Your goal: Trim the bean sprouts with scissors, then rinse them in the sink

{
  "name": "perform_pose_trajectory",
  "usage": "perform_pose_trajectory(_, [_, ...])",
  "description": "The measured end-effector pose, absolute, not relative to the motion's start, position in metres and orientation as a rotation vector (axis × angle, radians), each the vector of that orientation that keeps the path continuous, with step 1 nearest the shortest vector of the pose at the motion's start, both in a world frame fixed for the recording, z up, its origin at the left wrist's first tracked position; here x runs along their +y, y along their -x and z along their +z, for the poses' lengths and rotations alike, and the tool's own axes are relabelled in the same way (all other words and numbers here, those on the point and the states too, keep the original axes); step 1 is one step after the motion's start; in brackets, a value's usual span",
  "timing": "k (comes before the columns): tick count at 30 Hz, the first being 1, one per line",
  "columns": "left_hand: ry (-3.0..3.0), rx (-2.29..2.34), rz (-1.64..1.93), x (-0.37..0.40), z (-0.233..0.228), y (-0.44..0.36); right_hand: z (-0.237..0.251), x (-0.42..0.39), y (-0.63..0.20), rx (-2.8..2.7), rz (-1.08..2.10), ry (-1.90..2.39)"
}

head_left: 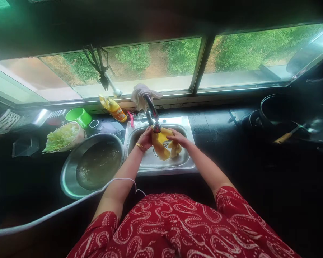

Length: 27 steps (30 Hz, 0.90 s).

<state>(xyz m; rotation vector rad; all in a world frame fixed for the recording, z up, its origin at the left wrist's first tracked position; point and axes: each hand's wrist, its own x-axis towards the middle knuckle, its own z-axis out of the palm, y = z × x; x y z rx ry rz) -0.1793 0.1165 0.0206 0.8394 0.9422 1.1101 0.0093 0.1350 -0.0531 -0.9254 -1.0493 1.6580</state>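
Note:
Under the faucet (152,109), a limp yellow cloth (161,148) hangs down into the steel sink (190,165). Its upper edge is gripped by my left hand (147,138), which wears a gold bangle at the wrist. My right hand (179,138) pinches the cloth's other side, so it droops in two folds between the hands. Part of the cloth's top is hidden behind the faucet head. The sink's drain shows behind and between the folds.
Left of the sink stands a wide metal basin (66,175) with cloudy water. Behind it are a bowl of cut leafy greens (63,138), a green mug (79,116) and a yellow bottle (114,109). A white cable (56,213) crosses my left forearm. A dark pan (274,107) sits right.

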Motion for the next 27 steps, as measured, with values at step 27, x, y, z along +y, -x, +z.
perform_pose_trajectory(27, [-1.052, 1.19, 1.155, 0.11, -0.009, 0.188, -0.047, 0.141, -0.003, -1.53, 1.388, 0.993])
